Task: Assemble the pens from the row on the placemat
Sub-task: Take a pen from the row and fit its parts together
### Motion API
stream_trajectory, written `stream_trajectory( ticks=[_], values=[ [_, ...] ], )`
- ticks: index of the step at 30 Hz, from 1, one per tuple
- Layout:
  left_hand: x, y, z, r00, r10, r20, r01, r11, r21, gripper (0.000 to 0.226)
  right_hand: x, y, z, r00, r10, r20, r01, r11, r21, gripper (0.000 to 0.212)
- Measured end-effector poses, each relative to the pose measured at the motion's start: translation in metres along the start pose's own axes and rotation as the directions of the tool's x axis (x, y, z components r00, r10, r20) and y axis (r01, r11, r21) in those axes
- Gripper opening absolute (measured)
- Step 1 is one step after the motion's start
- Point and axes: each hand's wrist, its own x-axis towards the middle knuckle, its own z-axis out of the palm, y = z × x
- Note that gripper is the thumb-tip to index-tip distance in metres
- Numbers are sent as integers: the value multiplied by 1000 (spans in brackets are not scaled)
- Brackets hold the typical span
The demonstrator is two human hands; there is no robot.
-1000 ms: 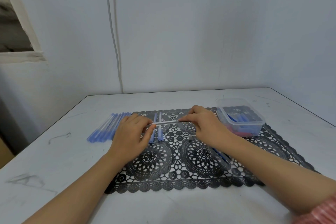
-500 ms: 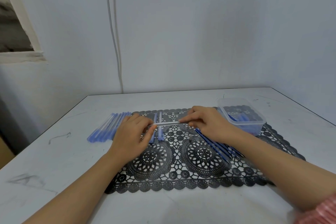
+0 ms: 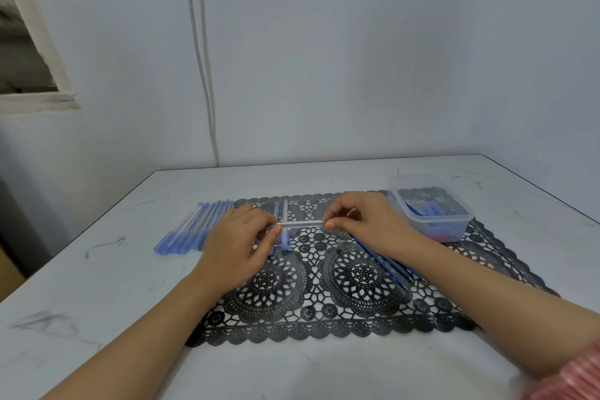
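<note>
Little shifts over the last second: the clear barrel [image 3: 302, 223] lies crosswise in the air just above the placemat [image 3: 324, 328], towards its twelve o'clock edge, held at both ends as it was a second ago; the left hand [image 3: 240, 243] pinches its nine o'clock end between thumb and curled fingers; the right hand [image 3: 367, 224] pinches its three o'clock end between thumb and forefinger, the other fingers curled loosely above. The stretch of barrel showing between the two hands is about the same as before, so whatever is being pushed or twisted in has not visibly gone further; whether a refill already sits inside I cannot tell.

The one clear change is the right forearm, which has swung off the mat's four o'clock part; a sheaf of thin blue refills [image 3: 389, 266] now shows beside it, lying slantwise on the mat, where only a tip showed a second ago.

Two blue pieces [image 3: 285, 237] lie side by side just under the barrel, pointing twelve to six; a tight row of blue-capped pens [image 3: 194, 227] lies at nine o'clock, mostly on the table [image 3: 97, 286] just off the mat's edge; a clear tub [image 3: 428, 204] with blue bits inside stands at two o'clock on the mat's corner.

My reading: one pen is mid-assembly and the fit is slow or stiff; several refills remain, so the job is well short of done; the next move probably calls for a firm, straight push along the barrel's axis.
</note>
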Motion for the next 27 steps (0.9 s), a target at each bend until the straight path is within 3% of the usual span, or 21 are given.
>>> stream_trajectory(
  ticks=[12,23,27],
  values=[
    [0,-1,0,999,-30,9,30,999,24,29,-1,-2,-4,998,56,23,-56,998,-26,14],
    [0,-1,-1,998,-59,0,58,997,51,30,-1,5,1,963,194,186,-112,918,-380,22],
    [0,-1,0,999,-54,-1,54,997,56,30,-2,7,6,958,213,193,-126,914,-386,21]
  ],
)
